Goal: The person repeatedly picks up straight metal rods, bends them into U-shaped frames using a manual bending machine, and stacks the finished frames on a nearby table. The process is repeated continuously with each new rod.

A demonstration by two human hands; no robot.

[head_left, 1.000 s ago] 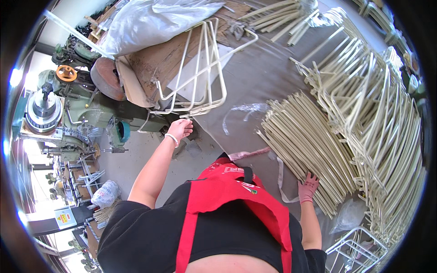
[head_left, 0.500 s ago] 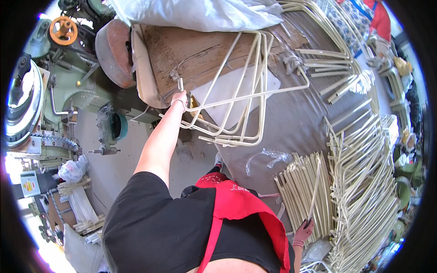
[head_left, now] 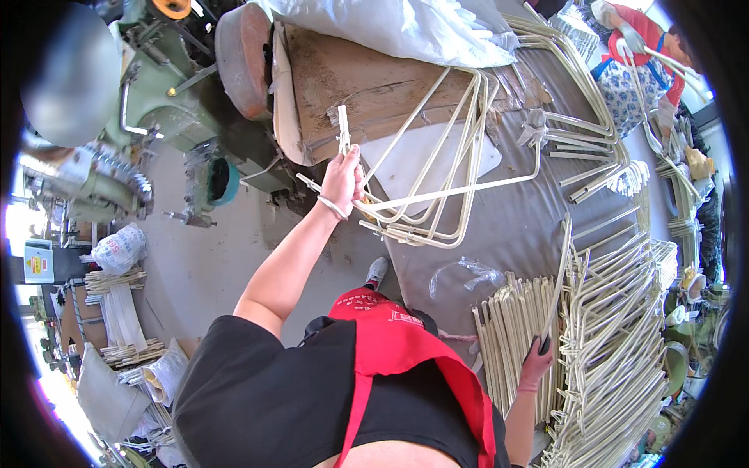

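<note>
My bare left hand (head_left: 343, 183), with a pale band at the wrist, is closed round the end of a cream bent metal tube (head_left: 460, 189). That tube runs off to the right and bends upward at its far end. It crosses over several bent tube frames (head_left: 466, 117) on the table edge. My right hand (head_left: 536, 365), in a pink glove with dark fingertips, grips one cream metal tube (head_left: 559, 285). The tube slants upward over a row of similar tubes (head_left: 507, 327) at the lower right. The lower end of this tube is hidden by the glove.
A tangled stack of bent tubes (head_left: 616, 335) fills the right side. Green machinery (head_left: 172, 101) stands at the left. White plastic sheeting (head_left: 390, 27) covers the far table end. A co-worker in red sleeves (head_left: 640, 51) handles tubes at the far right.
My left hand has come right and slightly down with its bent tube. My right hand has moved up a little, still on its tube. The view has shifted, showing more of the co-worker.
</note>
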